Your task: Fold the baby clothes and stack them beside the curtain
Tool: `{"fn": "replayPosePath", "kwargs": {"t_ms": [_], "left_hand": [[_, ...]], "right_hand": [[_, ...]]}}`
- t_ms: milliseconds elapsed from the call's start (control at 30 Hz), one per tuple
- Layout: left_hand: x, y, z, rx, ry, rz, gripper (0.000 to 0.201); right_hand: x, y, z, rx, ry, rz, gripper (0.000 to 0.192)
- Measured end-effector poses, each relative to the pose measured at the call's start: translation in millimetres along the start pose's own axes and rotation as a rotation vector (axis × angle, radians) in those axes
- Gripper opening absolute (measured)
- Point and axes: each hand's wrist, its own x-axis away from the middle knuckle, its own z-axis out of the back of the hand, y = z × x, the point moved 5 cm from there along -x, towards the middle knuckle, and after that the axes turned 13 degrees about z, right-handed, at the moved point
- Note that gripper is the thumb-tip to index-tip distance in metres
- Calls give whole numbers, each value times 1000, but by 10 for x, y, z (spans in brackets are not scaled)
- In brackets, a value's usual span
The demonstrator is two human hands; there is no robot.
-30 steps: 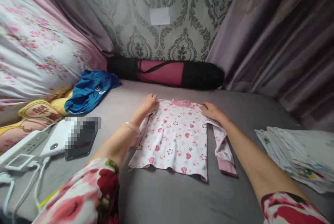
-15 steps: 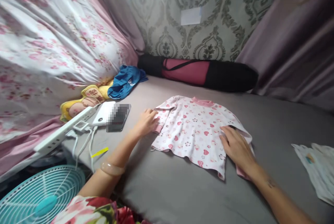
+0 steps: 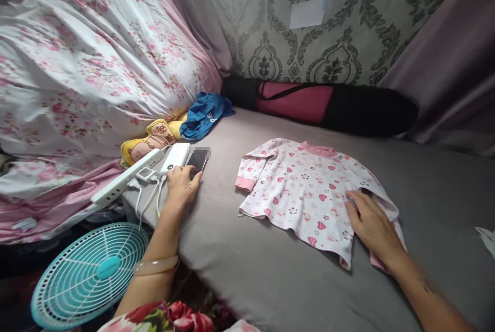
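Observation:
A child's long-sleeved shirt (image 3: 297, 187), white with pink hearts and flowers and a pink collar, lies spread on the grey bed sheet. My right hand (image 3: 373, 223) rests over its right side near the sleeve, fingers stretched out; a small dark thing shows by the fingers, too unclear to name. To the left, my left hand (image 3: 181, 187) is at the near end of a dark phone (image 3: 199, 159), thumb at one side and fingers curled at the other. Beside the phone lies a white power bank (image 3: 178, 154) with a cable.
A white power strip (image 3: 127, 180) with plugs lies along the left bed edge, above a turquoise fan (image 3: 108, 267). Behind are a yellow cushion (image 3: 141, 149), blue cloth (image 3: 204, 118) and a long black-and-red bag (image 3: 297, 102). White cloth (image 3: 487, 239) shows at far right.
My left hand has left the shirt's left sleeve and moved left to the phone. My right hand stays on the shirt. The view has turned left.

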Motion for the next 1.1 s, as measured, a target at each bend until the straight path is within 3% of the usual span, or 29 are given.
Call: {"fn": "replayPosePath", "kwargs": {"t_ms": [133, 233, 367, 467, 533, 700, 867, 967, 1100], "left_hand": [[-18, 35, -20, -49, -22, 4, 43], [-14, 61, -24, -81, -14, -11, 42], [6, 137, 49, -63, 67, -61, 40], [28, 294, 55, 7, 49, -155, 36], [41, 454, 26, 65, -1, -232, 33], [87, 1069, -31, 193, -140, -479, 31], [240, 1945, -30, 335, -268, -746, 27], [421, 2508, -131, 414, -380, -926, 23], [785, 3200, -403, 504, -564, -1167, 21]], "right_hand": [[-20, -24, 10, -26, 3, -14, 40], [-16, 38, 134, -67, 35, -44, 40], [136, 520, 376, 30, 65, -273, 41], [331, 966, 395, 92, -124, -521, 29], [431, 1092, 356, 20, -250, -613, 24], [394, 857, 352, -161, -235, -585, 27], [264, 654, 425, -207, -181, -567, 23], [236, 618, 486, -306, -133, -634, 23], [248, 616, 488, -598, 28, -818, 22]]}}
